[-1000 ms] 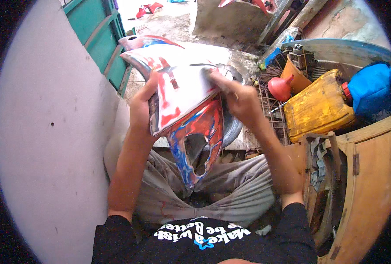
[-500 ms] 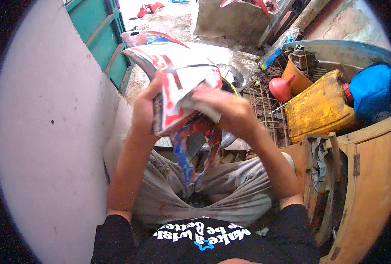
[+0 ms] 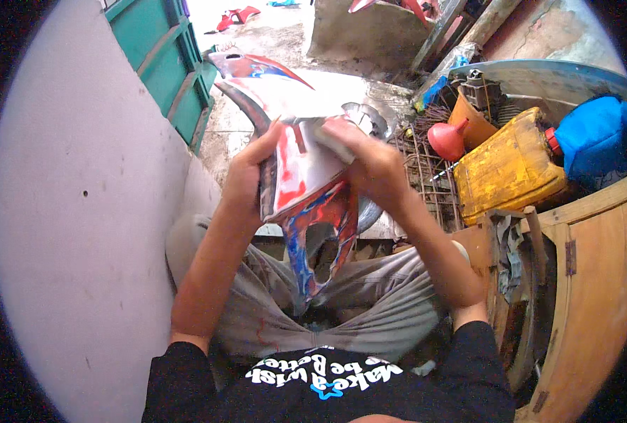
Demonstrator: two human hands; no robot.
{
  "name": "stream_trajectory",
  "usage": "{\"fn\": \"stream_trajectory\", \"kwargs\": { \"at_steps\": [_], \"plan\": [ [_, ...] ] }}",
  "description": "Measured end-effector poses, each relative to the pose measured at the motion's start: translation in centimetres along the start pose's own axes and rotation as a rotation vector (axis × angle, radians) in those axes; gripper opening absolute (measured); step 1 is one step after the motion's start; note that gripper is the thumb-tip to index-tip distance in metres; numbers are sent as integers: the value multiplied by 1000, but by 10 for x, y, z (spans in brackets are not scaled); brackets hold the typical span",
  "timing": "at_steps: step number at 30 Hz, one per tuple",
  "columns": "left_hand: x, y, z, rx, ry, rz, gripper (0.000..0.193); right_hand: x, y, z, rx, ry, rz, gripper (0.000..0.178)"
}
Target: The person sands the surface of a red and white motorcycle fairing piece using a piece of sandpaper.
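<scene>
A motorcycle fairing panel (image 3: pixel 306 169), patchy white, red and blue with worn paint, is held up tilted above my lap. On its left edge my left hand (image 3: pixel 246 173) is closed, thumb on the top face and the other fingers mostly hidden. My right hand (image 3: pixel 375 166) presses a folded greyish piece of sandpaper (image 3: pixel 336 143) against the panel's upper right face. Slight blur softens the right fingers. The panel's lower part, an open blue and red frame, hangs between my knees.
A pale wall (image 3: pixel 88 233) stands close on my left, with a green door (image 3: pixel 160 60) beyond. At right are a metal grid (image 3: pixel 426 176), a red funnel (image 3: pixel 449 139), a yellow jerrycan (image 3: pixel 511 169), a blue bag (image 3: pixel 599 144) and a wooden cabinet (image 3: pixel 603 282). Red panels (image 3: pixel 236 17) lie far ahead.
The panel and my left hand have shifted slightly right in view. My right hand has moved a little with the sandpaper, which now sits nearer the panel's upper right edge.
</scene>
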State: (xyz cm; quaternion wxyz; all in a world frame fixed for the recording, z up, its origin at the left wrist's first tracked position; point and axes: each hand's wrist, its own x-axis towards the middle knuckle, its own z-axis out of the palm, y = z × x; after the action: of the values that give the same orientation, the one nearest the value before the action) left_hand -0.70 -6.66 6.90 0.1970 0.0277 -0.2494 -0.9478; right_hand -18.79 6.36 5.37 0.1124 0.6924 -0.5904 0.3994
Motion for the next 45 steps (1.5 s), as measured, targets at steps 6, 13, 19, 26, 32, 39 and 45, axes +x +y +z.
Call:
{"fn": "stream_trajectory", "kwargs": {
  "at_steps": [6, 13, 19, 26, 32, 39, 45],
  "plan": [
    [8, -2, 3, -35, 93, 21, 34, 4, -9, -16, -5, -150, -168, 40],
    [15, -12, -9, 149, 297, -3, 26, 3, -9, -11, -91, -132, -115, 40],
    [13, -17, -3, 265, 317, 38, 26, 13, -1, -40, 160, 116, 351, 24],
    [8, -23, 21, 268, 328, 113, 30, 1, 11, -18, -56, 61, 459, 22],
    [14, -21, -18, 142, 108, -4, 29, -3, 10, -5, -29, 111, 293, 39],
    [15, -23, -12, 170, 48, 56, 47, 0, -40, 0, -52, -50, -191, 48],
    [5, -17, -20, 121, -175, 72, 54, -5, 3, -9, 75, -40, 158, 48]
  ]
}}
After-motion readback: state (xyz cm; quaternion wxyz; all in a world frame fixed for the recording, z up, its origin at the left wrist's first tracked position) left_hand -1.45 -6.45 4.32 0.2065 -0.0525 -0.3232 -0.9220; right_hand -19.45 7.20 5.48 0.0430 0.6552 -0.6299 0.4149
